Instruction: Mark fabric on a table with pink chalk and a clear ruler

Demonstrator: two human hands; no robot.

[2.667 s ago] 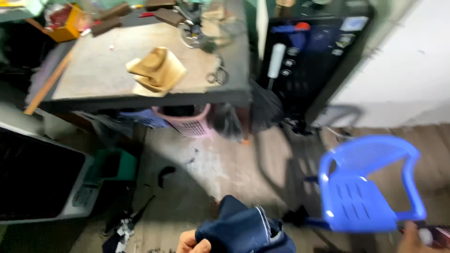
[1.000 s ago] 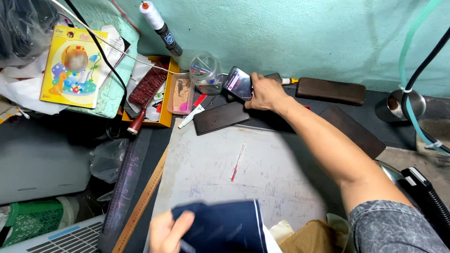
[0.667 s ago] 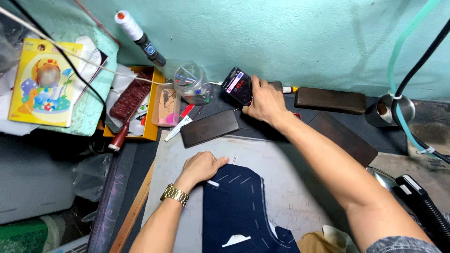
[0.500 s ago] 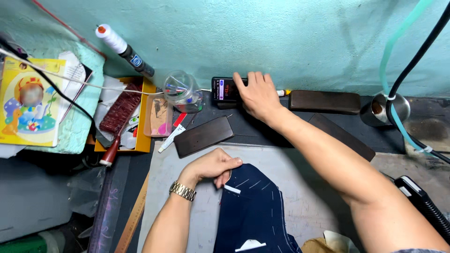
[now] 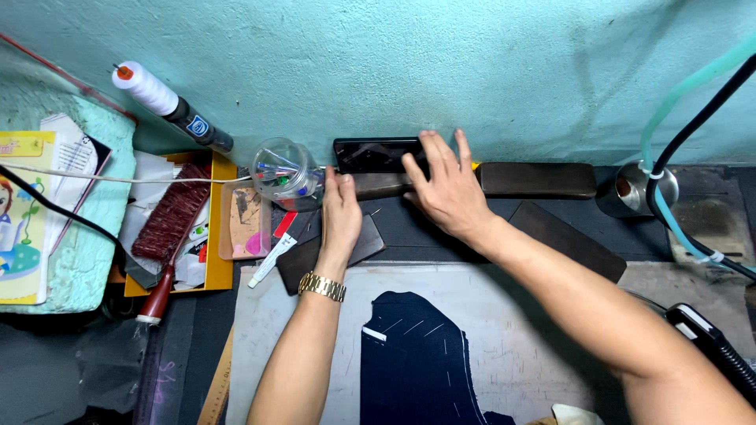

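At the far left a colourful booklet [image 5: 20, 216] lay on a pale green pad, crossed by a black cable and a white cord. Next to it stood a yellow tray [image 5: 219, 271] holding a dark red brush [image 5: 169, 228] among papers, and above the tray a white thread spool [image 5: 161, 104] leaned against the turquoise wall. A clear plastic cup [image 5: 282, 169] with coloured pens lay on its side just right of the tray. The left hand [image 5: 340, 214], with a gold watch [image 5: 321, 286] at its wrist, rested palm down on a dark flat block [image 5: 366, 240], its fingers together and stretched toward the wall, the fingertips touching the left end of a dark bar under the phone. The black phone [image 5: 370, 154] stood on its long edge against the wall, between the cup and another dark bar [image 5: 537, 179]. The right hand [image 5: 447, 189] lay over the phone's right end, fingers slightly spread and pressed flat against it rather than wrapped around it. Below both forearms a navy fabric piece [image 5: 417, 366] with white chalk marks lay flat on the pale work board [image 5: 535, 346]. Further right a small metal cup [image 5: 634, 189] stood near the wall, with green and black hoses [image 5: 677, 228] running past it.
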